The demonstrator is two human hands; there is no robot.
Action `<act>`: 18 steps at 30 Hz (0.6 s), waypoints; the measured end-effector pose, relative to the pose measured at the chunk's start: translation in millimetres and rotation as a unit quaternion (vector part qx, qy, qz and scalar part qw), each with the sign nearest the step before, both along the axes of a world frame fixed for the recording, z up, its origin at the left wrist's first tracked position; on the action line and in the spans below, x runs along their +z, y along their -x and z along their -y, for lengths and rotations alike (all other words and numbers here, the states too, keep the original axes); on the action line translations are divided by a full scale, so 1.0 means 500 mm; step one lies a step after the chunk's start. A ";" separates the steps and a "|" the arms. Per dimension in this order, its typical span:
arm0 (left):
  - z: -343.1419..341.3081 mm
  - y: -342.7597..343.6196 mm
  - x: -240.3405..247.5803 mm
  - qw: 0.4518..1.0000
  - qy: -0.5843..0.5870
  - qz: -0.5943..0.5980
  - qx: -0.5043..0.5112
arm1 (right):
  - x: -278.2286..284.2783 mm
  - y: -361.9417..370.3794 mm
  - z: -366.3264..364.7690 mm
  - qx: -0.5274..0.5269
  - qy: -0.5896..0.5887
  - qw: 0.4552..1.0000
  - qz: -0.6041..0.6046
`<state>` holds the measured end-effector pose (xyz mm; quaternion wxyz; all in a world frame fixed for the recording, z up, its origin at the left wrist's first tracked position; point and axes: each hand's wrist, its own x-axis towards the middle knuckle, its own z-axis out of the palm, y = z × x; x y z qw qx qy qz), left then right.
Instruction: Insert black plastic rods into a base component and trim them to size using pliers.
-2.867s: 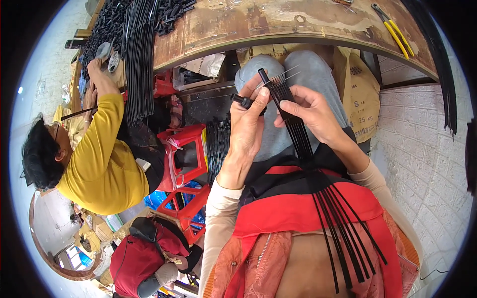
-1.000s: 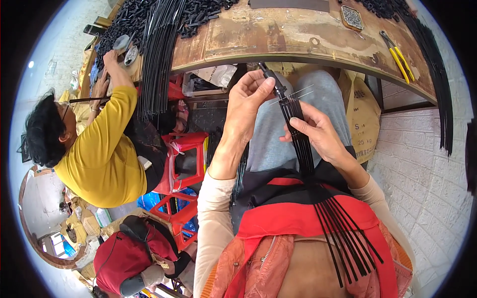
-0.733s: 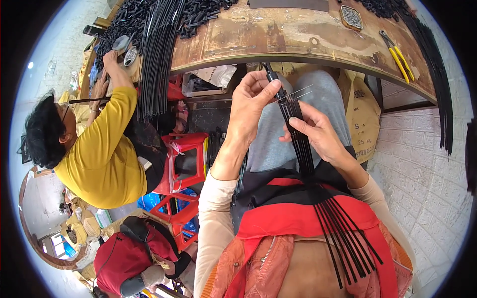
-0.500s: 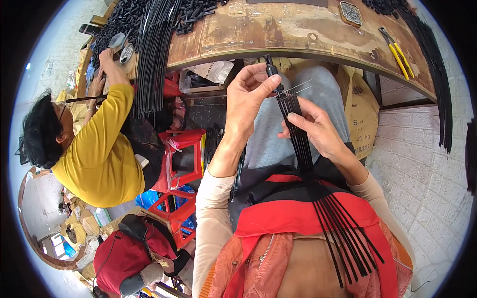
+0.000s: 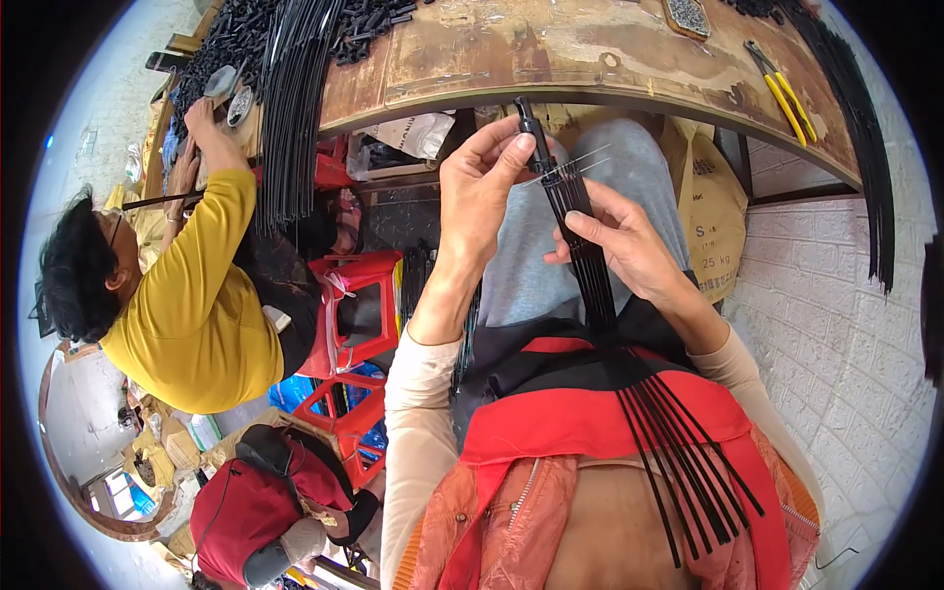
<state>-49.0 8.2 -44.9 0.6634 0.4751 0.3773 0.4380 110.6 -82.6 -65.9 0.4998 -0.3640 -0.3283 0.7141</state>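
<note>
In front of my lap slants a black umbrella frame (image 5: pixel 588 265), a bundle of slim ribs joined to a black tubular hub (image 5: pixel 534 133). My left hand (image 5: pixel 474 197) pinches the hub between thumb and fingers. Lower down, my right hand (image 5: pixel 624 241) is closed round the ribs, thumb on top. Thin bare wires (image 5: pixel 593 158) stick out sideways where the ribs meet the hub. The free rib ends (image 5: pixel 678 462) fan out over my red apron (image 5: pixel 551 423).
Pliers with yellow handles (image 5: pixel 787 103) and a tray of small metal bits (image 5: pixel 686 18) lie on the wooden table (image 5: pixel 462 59). Black ribs (image 5: pixel 290 128) hang over its edge. A co-worker in yellow (image 5: pixel 197 305) sits at left, near red stools (image 5: pixel 359 305). Another person in dark red (image 5: pixel 246 511) is behind.
The hub and both hands have shifted slightly left in the picture. The wires now stand at a different angle, with one end showing left of the hub. Both hands keep their hold.
</note>
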 end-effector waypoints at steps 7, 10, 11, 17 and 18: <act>-0.001 0.001 -0.003 0.997 0.035 0.059 -0.033 | -0.005 -0.008 0.000 0.013 0.002 0.999 -0.046; 0.007 -0.004 0.004 0.996 0.044 0.077 -0.031 | 0.001 -0.010 0.003 0.004 -0.006 0.999 -0.031; 0.009 -0.005 0.006 0.996 0.044 0.076 -0.030 | 0.002 -0.009 0.002 0.004 -0.005 0.999 -0.032; 0.027 0.000 0.023 0.998 0.002 -0.043 0.034 | 0.006 -0.005 0.001 0.000 0.001 1.000 0.009; 0.026 0.010 0.015 1.000 0.016 0.012 0.007 | 0.007 -0.004 0.001 -0.003 -0.001 1.000 0.006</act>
